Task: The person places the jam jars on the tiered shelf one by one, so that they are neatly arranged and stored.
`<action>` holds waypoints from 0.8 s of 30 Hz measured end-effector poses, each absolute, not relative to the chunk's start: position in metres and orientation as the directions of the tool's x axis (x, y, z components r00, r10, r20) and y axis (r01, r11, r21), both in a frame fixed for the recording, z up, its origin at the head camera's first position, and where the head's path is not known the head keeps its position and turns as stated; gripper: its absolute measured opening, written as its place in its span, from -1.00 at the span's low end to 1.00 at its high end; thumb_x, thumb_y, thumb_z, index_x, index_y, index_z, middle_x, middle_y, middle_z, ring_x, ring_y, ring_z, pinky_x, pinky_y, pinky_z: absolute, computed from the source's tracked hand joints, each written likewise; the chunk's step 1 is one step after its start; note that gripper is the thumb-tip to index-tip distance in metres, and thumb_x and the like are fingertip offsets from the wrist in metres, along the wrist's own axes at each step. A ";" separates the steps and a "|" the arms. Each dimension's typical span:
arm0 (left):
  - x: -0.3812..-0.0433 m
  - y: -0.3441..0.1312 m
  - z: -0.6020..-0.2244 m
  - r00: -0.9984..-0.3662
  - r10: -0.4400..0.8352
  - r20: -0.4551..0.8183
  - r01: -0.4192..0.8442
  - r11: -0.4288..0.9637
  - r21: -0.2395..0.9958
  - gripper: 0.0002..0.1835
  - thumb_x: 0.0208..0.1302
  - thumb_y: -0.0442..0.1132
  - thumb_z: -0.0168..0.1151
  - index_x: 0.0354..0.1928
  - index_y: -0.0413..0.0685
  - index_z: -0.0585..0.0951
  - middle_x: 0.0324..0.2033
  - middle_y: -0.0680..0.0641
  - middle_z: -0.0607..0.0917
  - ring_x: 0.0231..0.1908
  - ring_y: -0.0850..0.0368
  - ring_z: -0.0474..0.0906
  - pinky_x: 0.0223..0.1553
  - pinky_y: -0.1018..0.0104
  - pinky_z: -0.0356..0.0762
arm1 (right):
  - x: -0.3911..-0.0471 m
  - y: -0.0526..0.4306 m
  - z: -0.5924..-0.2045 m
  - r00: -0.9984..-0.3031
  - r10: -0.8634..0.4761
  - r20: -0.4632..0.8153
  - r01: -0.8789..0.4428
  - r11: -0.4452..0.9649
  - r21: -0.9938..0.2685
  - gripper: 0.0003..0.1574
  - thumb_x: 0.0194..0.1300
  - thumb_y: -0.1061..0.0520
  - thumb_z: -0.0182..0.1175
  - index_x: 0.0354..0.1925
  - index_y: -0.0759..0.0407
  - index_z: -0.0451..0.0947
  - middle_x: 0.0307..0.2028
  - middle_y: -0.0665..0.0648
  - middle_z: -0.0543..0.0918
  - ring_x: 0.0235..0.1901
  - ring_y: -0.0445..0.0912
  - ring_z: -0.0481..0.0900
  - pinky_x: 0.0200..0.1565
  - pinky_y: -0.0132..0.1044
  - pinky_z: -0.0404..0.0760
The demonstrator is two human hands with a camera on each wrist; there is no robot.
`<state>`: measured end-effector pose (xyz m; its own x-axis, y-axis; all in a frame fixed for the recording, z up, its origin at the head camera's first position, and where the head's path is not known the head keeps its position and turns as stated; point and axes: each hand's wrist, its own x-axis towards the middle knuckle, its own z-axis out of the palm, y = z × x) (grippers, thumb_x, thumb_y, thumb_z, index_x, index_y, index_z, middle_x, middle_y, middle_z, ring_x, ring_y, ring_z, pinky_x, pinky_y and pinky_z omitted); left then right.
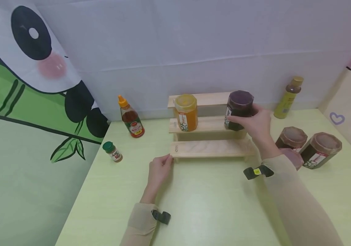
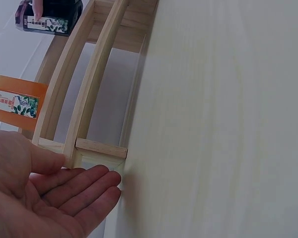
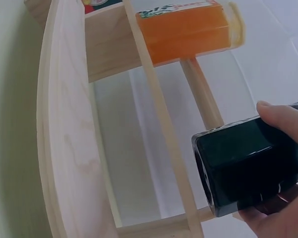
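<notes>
My right hand [image 1: 257, 124] grips a dark jar [image 1: 239, 106] from its right side, thumb in front. The jar's base is close over the right end of the middle step of a three-step wooden rack [image 1: 212, 148]. In the right wrist view, the dark jar [image 3: 253, 163] shows its flat base and the thumb along its side. My left hand [image 1: 159, 171] pinches the rack's front left corner; the left wrist view shows its thumb against the wood. An orange jar with a yellow lid [image 1: 186, 114] stands on the left of the middle step.
More dark jars [image 1: 321, 150] stand on the table at the right, partly behind my right forearm. A yellow-capped bottle [image 1: 287, 97] is at the back right. Left of the rack are a red sauce bottle [image 1: 133, 123] and a green-capped shaker [image 1: 112, 151]. A cloth backdrop [image 1: 194, 41] rises behind.
</notes>
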<state>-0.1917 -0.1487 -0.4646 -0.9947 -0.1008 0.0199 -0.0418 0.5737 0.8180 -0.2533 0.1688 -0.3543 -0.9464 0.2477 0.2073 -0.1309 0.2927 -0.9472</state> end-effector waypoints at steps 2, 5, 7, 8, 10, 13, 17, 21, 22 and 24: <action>-0.191 -0.149 -0.464 -0.994 -0.104 0.018 -0.045 0.571 0.819 -0.70 0.41 -0.17 0.10 0.04 -0.17 0.63 -0.10 -0.12 0.69 -0.73 0.20 0.22 -0.71 0.40 0.23 | -0.257 0.167 -0.355 -0.948 0.244 0.204 -0.126 0.300 -0.946 -0.11 -0.25 -0.02 0.63 0.08 0.20 0.54 -0.04 0.16 0.64 -0.06 -0.09 0.54 0.04 -0.21 0.42; -0.191 -0.148 -0.464 -0.994 -0.109 0.014 -0.051 0.567 0.822 -0.70 0.41 -0.17 0.10 0.04 -0.17 0.63 -0.10 -0.12 0.69 -0.73 0.19 0.23 -0.71 0.39 0.24 | -0.261 0.166 -0.356 -0.950 0.245 0.194 -0.111 0.316 -0.942 -0.10 -0.25 -0.06 0.62 0.08 0.19 0.55 -0.02 0.14 0.64 -0.04 -0.07 0.53 0.07 -0.19 0.40; -0.192 -0.147 -0.464 -0.994 -0.112 0.010 -0.055 0.565 0.823 -0.70 0.41 -0.16 0.10 0.04 -0.17 0.63 -0.09 -0.12 0.68 -0.72 0.20 0.24 -0.70 0.40 0.25 | -0.263 0.167 -0.356 -0.950 0.246 0.193 -0.102 0.339 -0.935 -0.08 -0.26 -0.08 0.62 0.09 0.19 0.54 0.00 0.15 0.63 -0.02 -0.06 0.52 0.09 -0.17 0.38; -0.193 -0.147 -0.464 -0.994 -0.108 0.015 -0.049 0.566 0.823 -0.70 0.41 -0.17 0.09 0.04 -0.17 0.63 -0.08 -0.12 0.68 -0.72 0.20 0.25 -0.69 0.40 0.26 | -0.265 0.167 -0.356 -0.950 0.246 0.191 -0.097 0.348 -0.932 -0.07 -0.26 -0.09 0.62 0.10 0.19 0.54 0.01 0.16 0.63 0.00 -0.05 0.52 0.10 -0.16 0.37; -0.194 -0.146 -0.464 -0.994 -0.105 0.018 -0.045 0.566 0.823 -0.70 0.42 -0.17 0.09 0.04 -0.17 0.62 -0.08 -0.12 0.68 -0.72 0.20 0.25 -0.69 0.40 0.26 | -0.266 0.168 -0.356 -0.949 0.245 0.197 -0.099 0.361 -0.927 -0.06 -0.25 -0.10 0.61 0.10 0.20 0.53 0.02 0.17 0.62 0.01 -0.04 0.51 0.11 -0.15 0.36; -0.195 -0.145 -0.463 -0.995 -0.099 0.027 -0.034 0.566 0.824 -0.70 0.42 -0.18 0.09 0.04 -0.17 0.63 -0.11 -0.11 0.69 -0.75 0.22 0.22 -0.72 0.42 0.23 | -0.269 0.169 -0.356 -0.950 0.245 0.196 -0.095 0.371 -0.924 -0.04 -0.25 -0.11 0.61 0.12 0.21 0.52 0.03 0.18 0.61 0.02 -0.02 0.51 0.12 -0.13 0.36; -0.194 -0.145 -0.462 -0.995 -0.100 0.026 -0.035 0.564 0.825 -0.70 0.42 -0.17 0.09 0.03 -0.17 0.64 -0.15 -0.11 0.71 -0.78 0.23 0.17 -0.75 0.43 0.18 | -0.269 0.168 -0.357 -0.951 0.244 0.190 -0.084 0.386 -0.919 -0.03 -0.26 -0.13 0.61 0.11 0.22 0.52 0.02 0.19 0.62 0.01 -0.01 0.51 0.11 -0.12 0.36; -0.193 -0.146 -0.462 -0.995 -0.099 0.018 -0.042 0.573 0.819 -0.70 0.42 -0.17 0.08 0.04 -0.16 0.63 -0.12 -0.12 0.70 -0.76 0.22 0.19 -0.74 0.42 0.20 | -0.269 0.166 -0.362 -0.955 0.239 0.178 -0.083 0.361 -0.929 -0.06 -0.24 -0.10 0.61 0.10 0.22 0.52 0.01 0.18 0.62 -0.01 -0.02 0.53 0.09 -0.14 0.39; -0.193 -0.146 -0.463 -0.995 -0.101 0.014 -0.047 0.576 0.816 -0.70 0.42 -0.17 0.08 0.04 -0.15 0.63 -0.11 -0.11 0.69 -0.75 0.22 0.20 -0.73 0.42 0.21 | -0.269 0.166 -0.363 -0.955 0.237 0.178 -0.087 0.349 -0.933 -0.07 -0.24 -0.09 0.61 0.10 0.21 0.51 0.01 0.18 0.62 -0.02 -0.02 0.54 0.08 -0.16 0.41; -0.192 -0.147 -0.462 -0.994 -0.108 0.011 -0.054 0.578 0.814 -0.70 0.42 -0.16 0.09 0.04 -0.15 0.63 -0.09 -0.11 0.69 -0.74 0.21 0.23 -0.71 0.41 0.24 | -0.269 0.164 -0.366 -0.955 0.234 0.181 -0.097 0.333 -0.938 -0.08 -0.23 -0.07 0.61 0.11 0.20 0.51 0.02 0.17 0.62 -0.03 -0.03 0.55 0.05 -0.19 0.44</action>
<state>-0.1921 -0.1469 -0.4622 -0.9941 -0.1078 0.0107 -0.0538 0.5777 0.8145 -0.2694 0.1645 -0.3658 -0.9552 0.2338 0.1815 -0.0967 0.3330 -0.9380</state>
